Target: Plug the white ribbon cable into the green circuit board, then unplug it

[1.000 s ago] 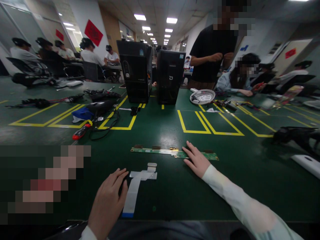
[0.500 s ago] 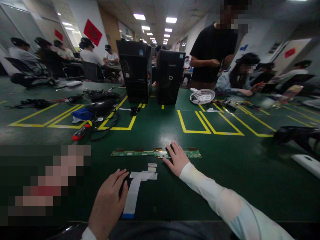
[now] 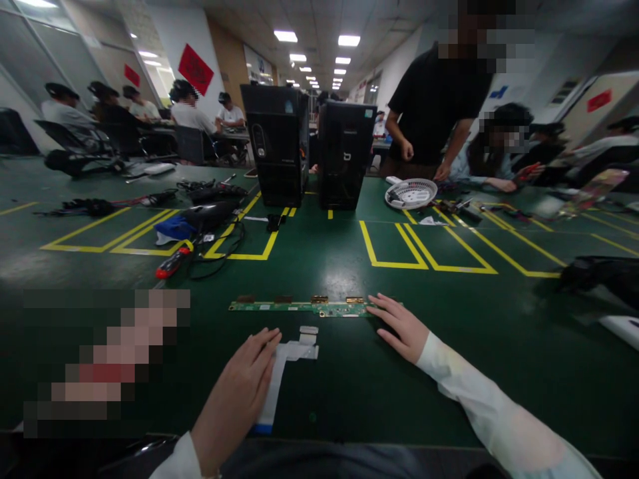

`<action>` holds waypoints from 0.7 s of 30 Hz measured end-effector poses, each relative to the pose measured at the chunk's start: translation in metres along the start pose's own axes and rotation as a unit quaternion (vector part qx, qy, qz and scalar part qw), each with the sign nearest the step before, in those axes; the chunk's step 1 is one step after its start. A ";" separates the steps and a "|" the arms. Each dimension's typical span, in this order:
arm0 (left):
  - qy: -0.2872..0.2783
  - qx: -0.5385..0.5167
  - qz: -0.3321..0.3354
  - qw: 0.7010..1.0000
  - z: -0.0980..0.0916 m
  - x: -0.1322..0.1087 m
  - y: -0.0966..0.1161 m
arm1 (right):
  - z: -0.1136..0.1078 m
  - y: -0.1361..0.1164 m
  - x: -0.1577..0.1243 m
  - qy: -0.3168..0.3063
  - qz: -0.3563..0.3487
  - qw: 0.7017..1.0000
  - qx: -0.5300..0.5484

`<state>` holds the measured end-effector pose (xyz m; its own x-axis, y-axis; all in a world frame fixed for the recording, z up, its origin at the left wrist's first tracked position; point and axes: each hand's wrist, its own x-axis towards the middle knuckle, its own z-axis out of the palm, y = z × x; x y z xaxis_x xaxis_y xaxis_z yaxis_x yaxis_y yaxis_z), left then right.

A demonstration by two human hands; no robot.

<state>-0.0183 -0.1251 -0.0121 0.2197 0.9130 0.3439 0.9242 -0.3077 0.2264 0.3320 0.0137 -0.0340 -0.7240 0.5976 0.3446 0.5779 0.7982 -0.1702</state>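
Note:
A long, thin green circuit board (image 3: 299,307) lies crosswise on the dark green table (image 3: 319,386), with gold-coloured tabs along its far edge. My right hand (image 3: 402,326) is open at the board's right end, its fingertips over that end and partly hiding it. Nearer to me rests a white flat ribbon cable (image 3: 294,350), bent at an angle, with a blue strip at its near end. My left hand (image 3: 244,379) lies flat over the left side of the cable, fingers stretched out and close together, covering part of it.
Two black computer towers (image 3: 274,146) stand at the back. A white basket (image 3: 410,194) holds small parts, with a person in black (image 3: 434,106) behind it. At left are a red-handled screwdriver (image 3: 172,264) and tangled black cables (image 3: 214,193). Yellow tape (image 3: 399,265) marks boxes.
My right hand has slid right along the circuit board to its end. My left hand has shifted right onto the ribbon cable. The person in black has lowered one hand to the basket.

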 end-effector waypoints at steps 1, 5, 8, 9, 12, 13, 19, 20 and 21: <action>-0.015 0.003 0.035 0.999 -0.003 0.004 0.005 | 0.000 -0.002 0.001 -0.009 0.001 1.000 0.003; -0.048 0.011 0.082 0.995 -0.010 0.019 0.023 | 0.002 -0.006 0.007 -0.041 0.009 0.999 0.006; -0.071 0.001 0.093 0.993 -0.007 0.027 0.029 | 0.004 -0.007 0.009 -0.045 0.009 0.999 -0.001; -0.077 -0.004 0.094 0.993 -0.005 0.029 0.030 | 0.004 -0.006 0.009 -0.044 0.009 0.999 -0.004; -0.095 -0.009 0.098 0.991 0.001 0.033 0.032 | 0.005 -0.008 0.008 -0.034 0.012 0.999 -0.009; -0.101 -0.005 0.099 0.990 0.003 0.034 0.033 | 0.005 -0.009 0.008 -0.033 0.015 0.999 -0.010; -0.125 0.038 0.094 0.987 0.009 0.037 0.055 | 0.014 -0.027 0.011 -0.021 0.031 0.999 -0.020; -0.129 0.044 0.098 0.986 0.010 0.038 0.060 | 0.016 -0.031 0.012 -0.019 0.033 0.999 -0.021; -0.131 0.049 0.103 0.985 0.011 0.040 0.066 | 0.017 -0.034 0.013 -0.018 0.033 0.999 -0.022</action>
<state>0.0550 -0.1059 0.0061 0.4669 0.8757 0.1234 0.8746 -0.4779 0.0822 0.2968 -0.0042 -0.0397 -0.6965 0.6517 0.3002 0.6399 0.7535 -0.1511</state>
